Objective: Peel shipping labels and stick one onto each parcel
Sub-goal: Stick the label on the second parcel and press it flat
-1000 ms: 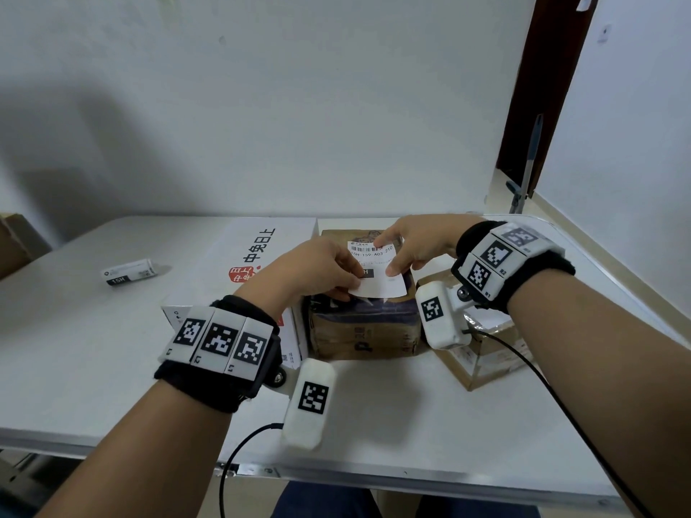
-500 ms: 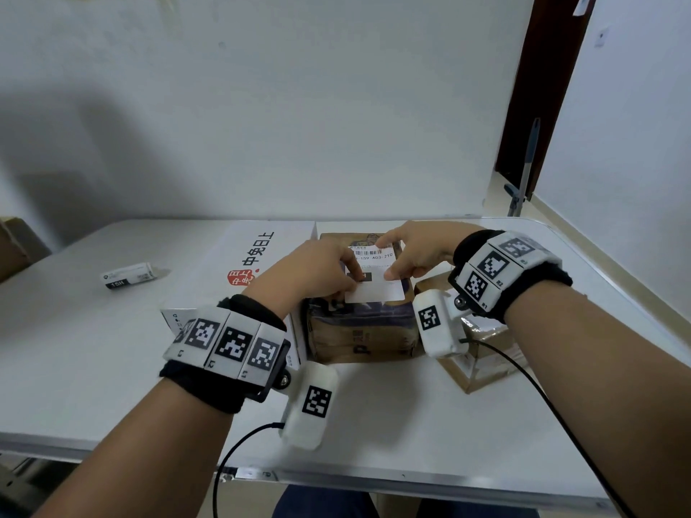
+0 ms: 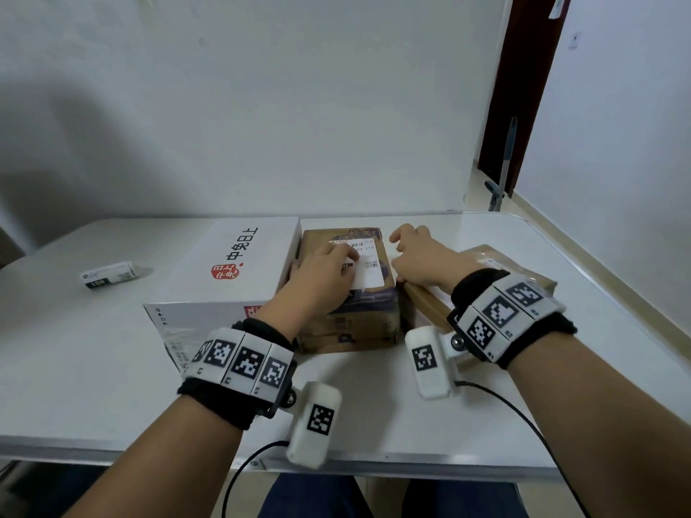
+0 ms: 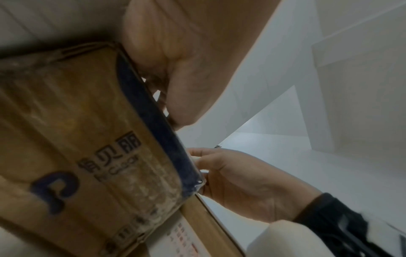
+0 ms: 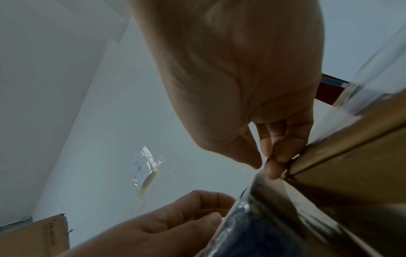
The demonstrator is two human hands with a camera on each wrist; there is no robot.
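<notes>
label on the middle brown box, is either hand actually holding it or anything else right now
Nothing is held. The left hand presses flat on the label atop the brown box; the right hand rests beside the box, fingers loosely curled.

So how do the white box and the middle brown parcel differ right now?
The white box is wider, with red and black printing on top and no shipping label showing; the brown parcel is narrower and carries a white label. The left hand rests on the parcel; nothing touches the white box. Both sit side by side on the table.

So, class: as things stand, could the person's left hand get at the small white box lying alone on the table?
Probably yes: the small white box lies on bare table out to the left, with nothing between it and the left hand, which now presses the label.
</notes>
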